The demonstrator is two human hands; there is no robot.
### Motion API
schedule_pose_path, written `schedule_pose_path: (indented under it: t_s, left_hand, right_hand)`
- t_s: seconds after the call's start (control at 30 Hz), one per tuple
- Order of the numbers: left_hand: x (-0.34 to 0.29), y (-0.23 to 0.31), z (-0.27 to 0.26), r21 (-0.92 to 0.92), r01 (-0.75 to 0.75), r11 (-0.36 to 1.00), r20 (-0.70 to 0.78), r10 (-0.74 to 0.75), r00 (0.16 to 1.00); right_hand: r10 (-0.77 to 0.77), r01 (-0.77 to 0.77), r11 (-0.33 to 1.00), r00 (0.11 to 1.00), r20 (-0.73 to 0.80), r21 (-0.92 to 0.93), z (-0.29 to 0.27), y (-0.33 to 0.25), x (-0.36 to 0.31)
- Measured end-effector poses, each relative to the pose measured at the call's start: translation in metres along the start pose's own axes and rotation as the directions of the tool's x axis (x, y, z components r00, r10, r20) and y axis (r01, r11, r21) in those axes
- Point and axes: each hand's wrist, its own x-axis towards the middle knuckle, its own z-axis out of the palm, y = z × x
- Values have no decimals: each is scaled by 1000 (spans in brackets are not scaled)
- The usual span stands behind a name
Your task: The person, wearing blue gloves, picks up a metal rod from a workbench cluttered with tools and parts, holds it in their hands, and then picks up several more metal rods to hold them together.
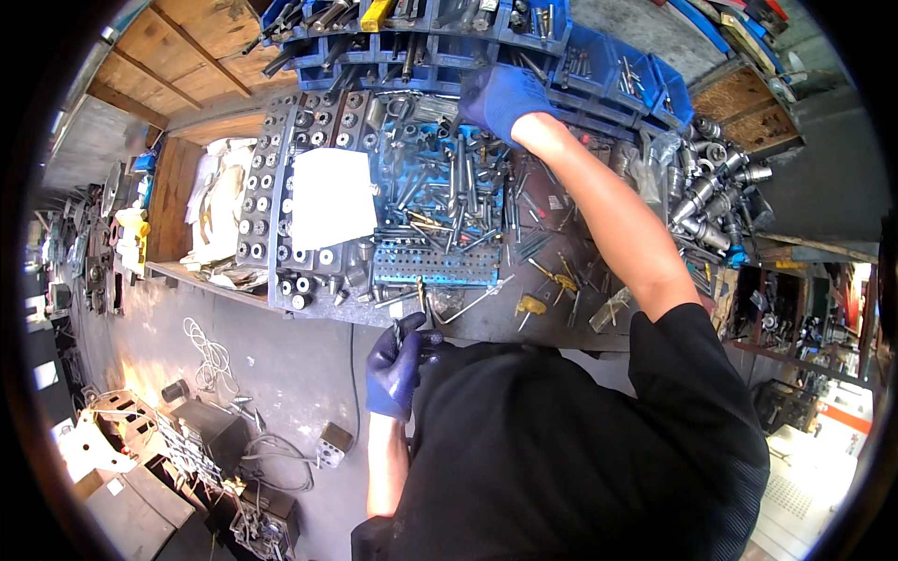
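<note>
My left hand (393, 369), in a dark blue glove, is raised just off the bench's front edge. Its fingers are closed around a small dark metal piece, mostly hidden by the glove. My right hand (505, 98), also gloved, reaches far forward to the lower edge of the blue parts bins (589, 61); its fingertips are hidden. Below it, a heap of drill bits and cutting tools (458, 182) covers a blue tray. In front of that lies a blue perforated rack (438, 266). Left of the heap, a white paper sheet (334, 198) lies over a rack of round tool holders (257, 192).
Yellow-handled tools (531, 306) lie near the bench's front edge. Metal tool holders (711, 192) are piled at the right. A wooden box (173, 201) with papers stands at the left. Cables (281, 458) and machine parts (215, 430) lie on the floor at lower left.
</note>
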Motion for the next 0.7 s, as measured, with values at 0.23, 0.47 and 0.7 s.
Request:
schedule_pose_path:
  t_s: [0.23, 0.47, 0.7]
  left_hand:
    - [3, 3, 2, 4, -19, 1000, 24, 19, 1000]
    - [4, -5, -6, -19, -26, 999, 5, 26, 1000]
    - [7, -3, -10, -60, -56, 997, 13, 57, 998]
  right_hand:
    - [-119, 124, 990, 990, -81, 61, 20, -1, 25]
    - [-202, 200, 979, 976, 80, 41, 35, -29, 27]
    - [-214, 213, 977, 969, 123, 21, 52, -27, 41]
